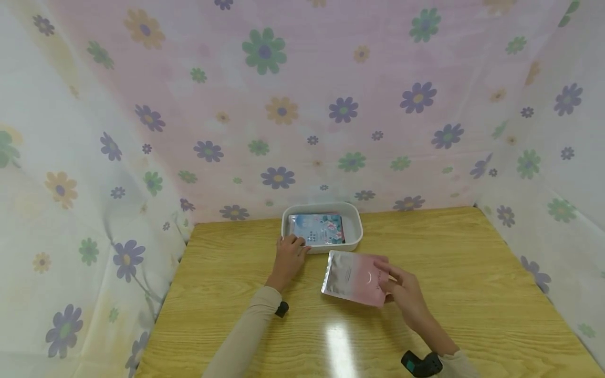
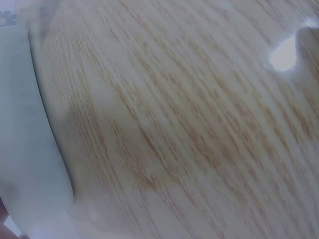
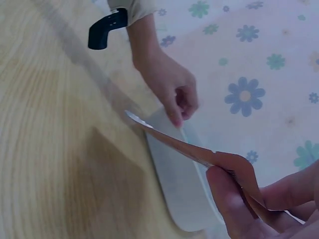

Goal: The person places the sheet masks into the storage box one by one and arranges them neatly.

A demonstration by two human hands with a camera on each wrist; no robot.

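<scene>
A pink-and-silver foil pouch [image 1: 355, 278] is held above the table in front of the tray, tilted. My right hand [image 1: 407, 294] pinches its right end between thumb and fingers; the right wrist view shows the pouch [image 3: 184, 147] nearly edge-on. My left hand [image 1: 289, 261] grips the near left rim of the white plastic tray [image 1: 355, 231], its fingers curled over the edge. Inside the tray, on its left side, lies a light-blue printed packet [image 1: 315, 229], with a darker edge showing beneath it. In the left wrist view only the tray's outer wall [image 2: 32, 134] appears, with the hand mostly out of frame.
The tray stands at the back of a wood-grain table [image 1: 227, 294], close to a flowered cloth backdrop [image 1: 302, 157]. Cloth also hangs along both sides. A bright reflection lies on the table near the front.
</scene>
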